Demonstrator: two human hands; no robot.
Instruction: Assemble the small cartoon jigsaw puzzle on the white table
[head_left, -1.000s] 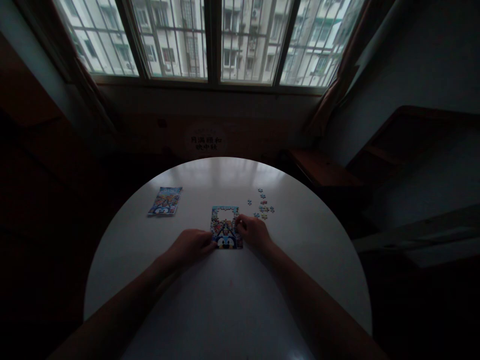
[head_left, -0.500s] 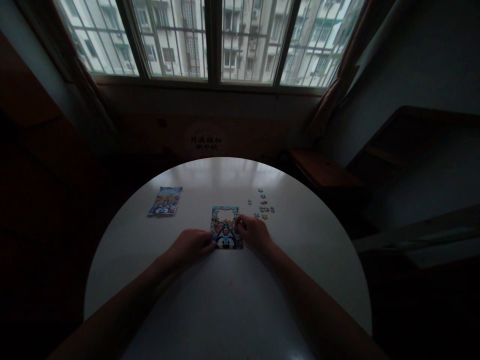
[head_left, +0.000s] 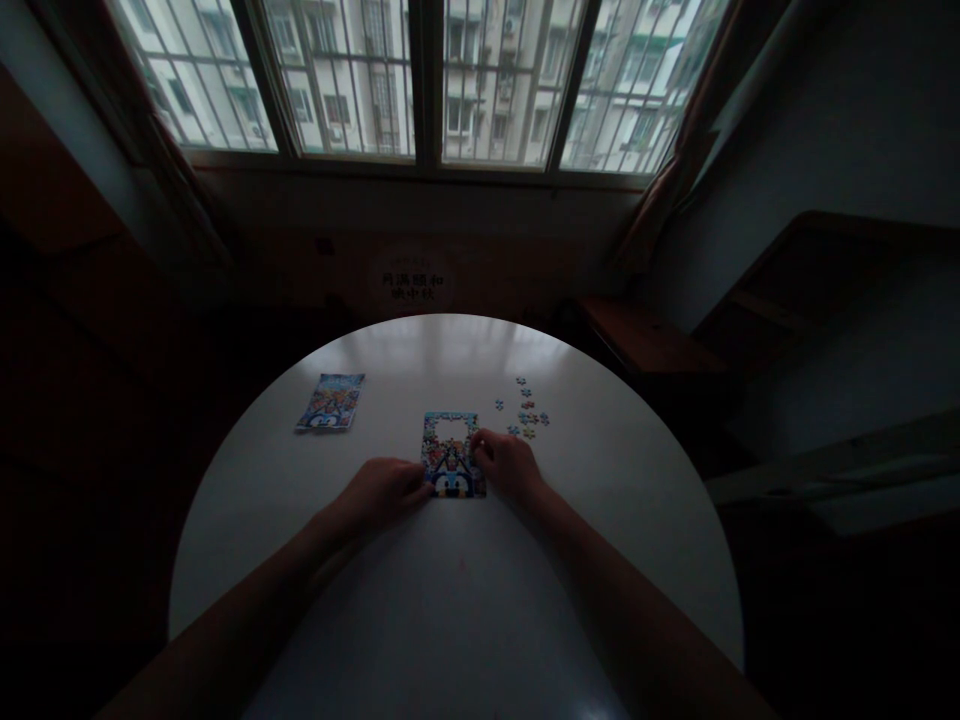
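Note:
A partly assembled jigsaw puzzle (head_left: pixel 452 484) lies flat on the white table, with a blue-and-white cartoon face along its near edge. Near its far edge a gap in the picture shows white. My left hand (head_left: pixel 386 485) grips the puzzle's lower left edge, thumb toward me and fingers close together. At the right edge, my right hand (head_left: pixel 508 460) has its fingers curled in a pinch on the puzzle's border; its fingertips are partly hidden. Several loose puzzle pieces (head_left: pixel 528 418) lie just beyond my right hand.
A colourful printed packet or sheet (head_left: pixel 331 403) with a similar picture lies at the left on the round white table (head_left: pixel 450 600). Past the table's far edge are a barred window (head_left: pixel 427 80) and a low wooden bench or seat (head_left: pixel 652 335) at the right.

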